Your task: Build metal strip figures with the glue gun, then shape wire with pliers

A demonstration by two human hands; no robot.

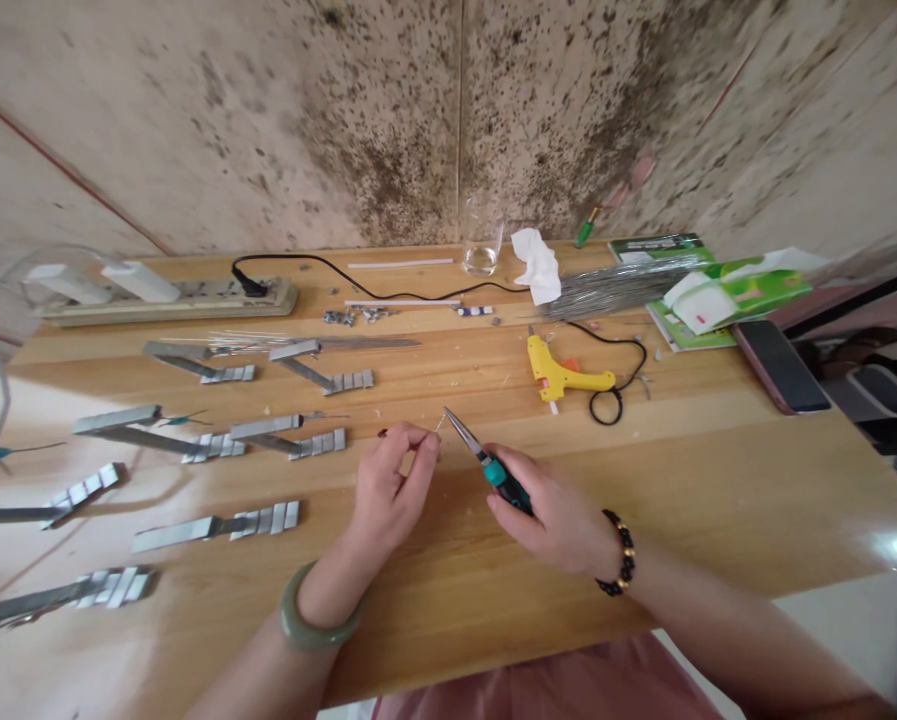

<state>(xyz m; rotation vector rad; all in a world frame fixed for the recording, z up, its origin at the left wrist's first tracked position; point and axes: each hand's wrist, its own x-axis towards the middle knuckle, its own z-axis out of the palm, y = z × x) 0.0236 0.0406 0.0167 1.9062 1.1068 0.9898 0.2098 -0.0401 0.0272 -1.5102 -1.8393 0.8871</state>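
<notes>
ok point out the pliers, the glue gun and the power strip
Pliers (496,473): head view, on the teal part of the handle.
Glue gun (554,376): head view, on its yellow body.
Power strip (208,303): head view, on its casing.

On the wooden table (688,480) there rested a power strip (208,302) at the back left, a glass (481,260) with clear liquid, two thin white sticks (403,303), a yellow glue gun (575,380), a phone (782,368) and, on the left side, several grey strips (268,519).
</notes>
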